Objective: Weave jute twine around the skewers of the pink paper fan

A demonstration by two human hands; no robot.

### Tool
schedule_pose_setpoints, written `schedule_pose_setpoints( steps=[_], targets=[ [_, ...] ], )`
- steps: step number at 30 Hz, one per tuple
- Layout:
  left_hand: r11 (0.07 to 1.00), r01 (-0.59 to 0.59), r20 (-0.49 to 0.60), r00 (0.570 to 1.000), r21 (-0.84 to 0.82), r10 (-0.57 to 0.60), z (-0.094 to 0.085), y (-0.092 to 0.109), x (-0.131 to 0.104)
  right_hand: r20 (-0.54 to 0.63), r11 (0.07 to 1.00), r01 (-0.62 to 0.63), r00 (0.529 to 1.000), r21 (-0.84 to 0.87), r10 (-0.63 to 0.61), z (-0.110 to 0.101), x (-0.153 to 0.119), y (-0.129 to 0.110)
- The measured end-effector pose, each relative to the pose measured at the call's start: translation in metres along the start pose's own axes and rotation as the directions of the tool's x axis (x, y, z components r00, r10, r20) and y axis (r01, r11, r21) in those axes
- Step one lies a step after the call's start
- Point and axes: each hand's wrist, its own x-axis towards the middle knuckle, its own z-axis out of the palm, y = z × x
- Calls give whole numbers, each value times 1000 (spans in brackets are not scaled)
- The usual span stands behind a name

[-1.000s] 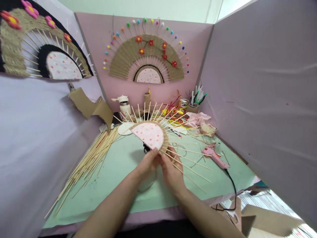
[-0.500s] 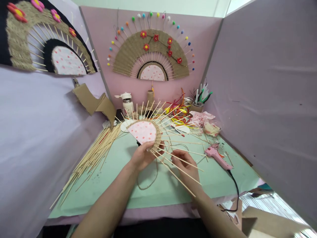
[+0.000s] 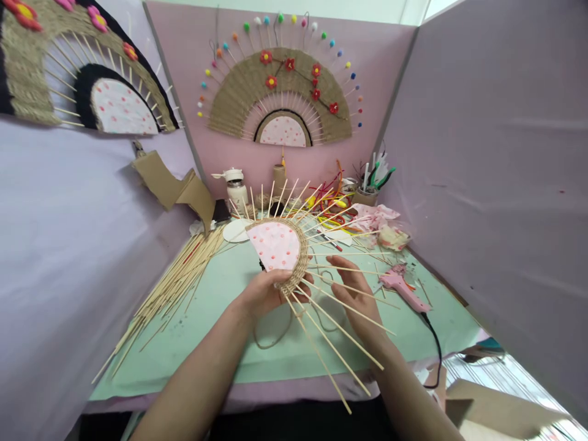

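My left hand grips the lower end of a half-round woven fan, thumb on its front and fingers behind. The fan has a white centre with pink dots and a rim of twine woven between thin sticks that fan outward. To the right, my right hand is behind several of these sticks, its fingers apart and nothing visible in them. A loose length of twine loops down to the green tabletop beneath the fan.
A bundle of thin sticks lies at left. At right rests a pink glue gun with a black cord. Behind are a white bottle, coloured pipe cleaners, pink cloth and a tool can. A finished fan hangs on the back panel.
The fan has shifted slightly right and turned clockwise in my left hand, its lower sticks now pointing further down. My right hand has moved a little right, and its fingers have spread.
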Motion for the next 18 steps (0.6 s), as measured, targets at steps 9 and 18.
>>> schedule_pose_setpoints(
  steps=[9,18],
  targets=[
    [994,100,107,989,34,-103,-1,0,-3,-57,995,37,997,-92,-43,2,1,4],
    [996,58,19,998,-67,-57,-7,2,-1,-296,913,382,863,-143,-408,19,-22,9]
  ],
)
